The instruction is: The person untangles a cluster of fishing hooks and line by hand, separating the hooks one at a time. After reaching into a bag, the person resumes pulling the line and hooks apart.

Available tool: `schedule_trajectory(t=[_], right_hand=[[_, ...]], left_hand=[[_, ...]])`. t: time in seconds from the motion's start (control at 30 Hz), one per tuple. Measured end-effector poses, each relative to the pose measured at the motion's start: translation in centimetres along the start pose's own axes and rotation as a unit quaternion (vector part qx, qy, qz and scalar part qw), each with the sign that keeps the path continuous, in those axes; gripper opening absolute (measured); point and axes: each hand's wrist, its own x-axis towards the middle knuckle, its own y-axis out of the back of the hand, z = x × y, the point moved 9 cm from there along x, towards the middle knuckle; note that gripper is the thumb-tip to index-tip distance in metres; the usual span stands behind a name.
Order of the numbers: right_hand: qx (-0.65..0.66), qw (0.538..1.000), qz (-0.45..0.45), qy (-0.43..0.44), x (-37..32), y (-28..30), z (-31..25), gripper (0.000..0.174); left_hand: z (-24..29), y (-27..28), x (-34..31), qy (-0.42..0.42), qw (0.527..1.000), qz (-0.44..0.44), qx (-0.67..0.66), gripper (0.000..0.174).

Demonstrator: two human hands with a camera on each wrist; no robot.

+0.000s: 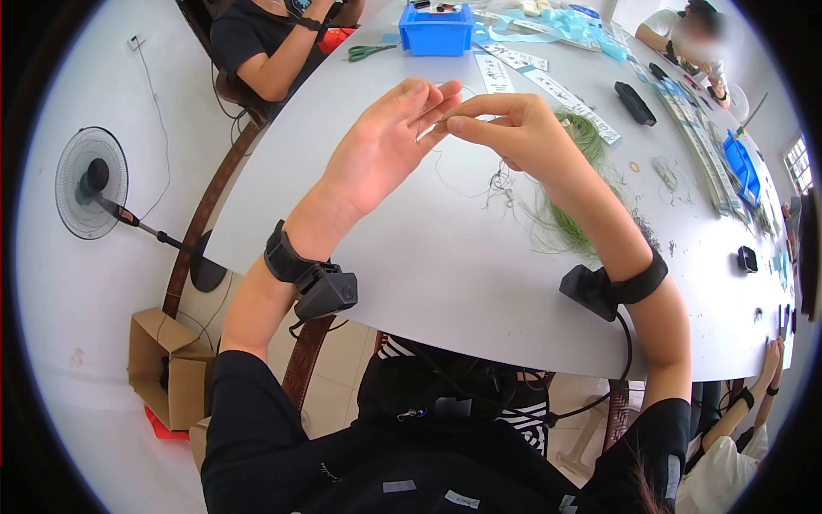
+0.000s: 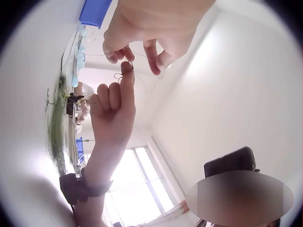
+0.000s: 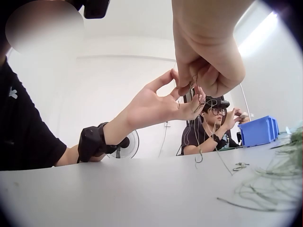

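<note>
Both hands meet fingertip to fingertip above the white table (image 1: 411,274). My left hand (image 1: 372,154) is turned palm up, its thumb and fingertips pinching a thin thread-like line. Thumb and index finger of my right hand (image 1: 514,128) pinch the same line beside them, with the other fingers curled in the left wrist view. Fine loops (image 2: 119,75) stand out at the fingertips there. Below the hands in the right wrist view dangle several strands, one ending in a small fish hook (image 3: 199,158). The exact pinch point is partly hidden by fingers.
A bundle of green line (image 1: 569,218) lies right of the hands. Beyond are a blue bin (image 1: 435,32), green-handled scissors (image 1: 370,52), printed cards (image 1: 561,94) and a black case (image 1: 634,104). Other people sit around the table. A fan (image 1: 92,182) stands at left.
</note>
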Motion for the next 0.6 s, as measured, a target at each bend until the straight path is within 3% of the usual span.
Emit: schedule_trajectory(t=[0.13, 0.33, 0.5, 0.6], right_hand=[[-0.009, 1.000, -0.011, -0.007, 0.1, -0.4, 0.3, 0.024], [-0.038, 0.999, -0.020, 0.002, -0.3, 0.1, -0.8, 0.028], [-0.127, 0.991, -0.049, 0.008, -0.5, 1.4, -1.7, 0.032], [-0.091, 0.995, -0.034, 0.005, -0.6, 2.5, -2.2, 0.036]], left_hand=[[-1.0, -0.4, 0.1, 0.009, 0.999, -0.028, -0.030, 0.016], [-1.2, 0.5, 0.0, 0.013, 0.999, 0.020, -0.034, 0.018], [2.0, 2.2, -0.1, -0.092, 0.993, 0.080, 0.001, 0.015], [3.0, 2.5, 0.0, -0.113, 0.990, 0.080, 0.014, 0.017]])
